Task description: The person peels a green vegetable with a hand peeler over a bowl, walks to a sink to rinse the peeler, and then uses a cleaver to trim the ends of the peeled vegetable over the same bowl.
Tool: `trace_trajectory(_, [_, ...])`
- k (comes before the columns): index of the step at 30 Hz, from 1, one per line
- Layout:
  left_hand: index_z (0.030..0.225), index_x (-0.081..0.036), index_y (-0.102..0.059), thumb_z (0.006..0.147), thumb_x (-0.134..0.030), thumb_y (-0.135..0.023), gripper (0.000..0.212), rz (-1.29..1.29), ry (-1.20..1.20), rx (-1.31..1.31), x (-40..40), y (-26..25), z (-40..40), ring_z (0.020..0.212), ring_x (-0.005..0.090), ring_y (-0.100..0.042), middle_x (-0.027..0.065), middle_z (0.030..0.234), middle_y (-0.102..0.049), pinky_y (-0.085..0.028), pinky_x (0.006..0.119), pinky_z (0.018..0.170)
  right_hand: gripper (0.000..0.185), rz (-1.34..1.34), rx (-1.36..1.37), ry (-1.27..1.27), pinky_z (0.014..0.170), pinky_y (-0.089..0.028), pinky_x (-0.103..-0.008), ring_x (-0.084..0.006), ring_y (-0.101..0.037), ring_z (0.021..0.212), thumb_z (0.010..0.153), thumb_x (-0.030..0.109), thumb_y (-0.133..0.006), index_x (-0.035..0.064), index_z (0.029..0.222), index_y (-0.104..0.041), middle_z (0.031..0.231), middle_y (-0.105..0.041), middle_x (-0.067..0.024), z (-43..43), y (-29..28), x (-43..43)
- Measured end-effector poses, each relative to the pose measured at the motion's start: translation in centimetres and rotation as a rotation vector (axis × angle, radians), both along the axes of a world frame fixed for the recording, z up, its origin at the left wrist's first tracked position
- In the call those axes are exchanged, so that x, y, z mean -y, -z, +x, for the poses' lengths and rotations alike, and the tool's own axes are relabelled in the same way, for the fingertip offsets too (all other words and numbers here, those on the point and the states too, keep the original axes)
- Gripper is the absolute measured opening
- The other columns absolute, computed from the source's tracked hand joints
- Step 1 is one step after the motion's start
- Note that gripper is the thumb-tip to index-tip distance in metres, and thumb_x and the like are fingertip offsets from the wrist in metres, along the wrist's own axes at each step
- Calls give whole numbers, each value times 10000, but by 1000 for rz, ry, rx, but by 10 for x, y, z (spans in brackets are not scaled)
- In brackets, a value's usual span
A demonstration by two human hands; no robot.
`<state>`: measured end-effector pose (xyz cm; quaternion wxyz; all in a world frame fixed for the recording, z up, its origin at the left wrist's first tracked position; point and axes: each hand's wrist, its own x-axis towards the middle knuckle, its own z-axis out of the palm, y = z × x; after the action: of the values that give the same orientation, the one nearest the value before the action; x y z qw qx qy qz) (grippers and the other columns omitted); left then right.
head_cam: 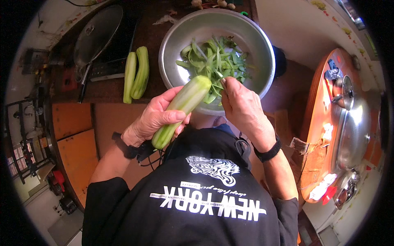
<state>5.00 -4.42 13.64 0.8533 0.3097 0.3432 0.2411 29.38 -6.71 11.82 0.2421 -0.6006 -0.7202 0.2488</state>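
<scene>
My left hand (157, 118) holds a long, pale green, partly peeled squash or gourd (184, 107), tilted with its upper end towards the bowl. A darker green strip of skin shows near its lower end. My right hand (241, 103) is closed around a small peeling tool or knife (220, 74); its handle is hidden in the fingers, so its exact kind is unclear. Beneath and beyond the hands stands a large metal bowl (261, 40) with many green peelings (215, 58) in it. Two more peeled gourds (140, 73) lie side by side on the dark counter to the left.
Left of the gourds are a dark cooktop and a large glass pan lid (98, 33) with a dark handle below it. Garlic bulbs (221, 3) lie behind the bowl. An orange-brown table (317, 86) at the right holds a lidded pot (343, 92) and cloths.
</scene>
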Motion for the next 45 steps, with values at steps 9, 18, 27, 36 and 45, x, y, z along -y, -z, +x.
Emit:
trace_trajectory(9, [1184,-20,-519,912,-323,-652,429,-49,-392,-42,-24,11,-55,702,160,-654,109,899,-637,-570,290,552,221,-392,-772,354,508,-459,-280,-104,-557,595,941,171,-603,-21,1050,-603,709,-608,-53,29,-12,4])
trace_trajectory(18, [1325,-23,-492,903,-106,-628,451,153,-538,-488,-61,65,-141,860,179,-614,119,1108,-598,-563,326,717,178,-266,-731,388,470,-401,-213,-54,-492,518,950,132,-593,-16,1047,-621,709,-569,12,40,-21,37])
trace_trajectory(27, [1329,-5,-487,880,-56,-635,475,46,-549,-417,-90,86,-163,913,230,-627,144,1117,-602,-573,371,769,120,-186,-700,482,533,-371,-196,-30,-454,606,963,120,-604,13,1017,-621,737,-536,44,46,-18,62])
trace_trajectory(36, [1337,105,-399,930,-112,-615,509,-215,-585,-99,-96,96,-164,1048,298,-623,203,1140,-591,-553,450,931,152,-141,-685,543,529,-341,-193,-30,-433,605,970,142,-613,23,1065,-611,727,-512,56,34,-15,71])
trace_trajectory(45, [1425,14,-293,900,-17,-622,620,-99,-800,231,-73,54,-89,1226,335,-525,210,1306,-496,-375,534,1116,179,-184,-615,457,476,-407,-194,-34,-482,546,966,117,-595,19,1117,-596,716,-553,32,15,-14,71])
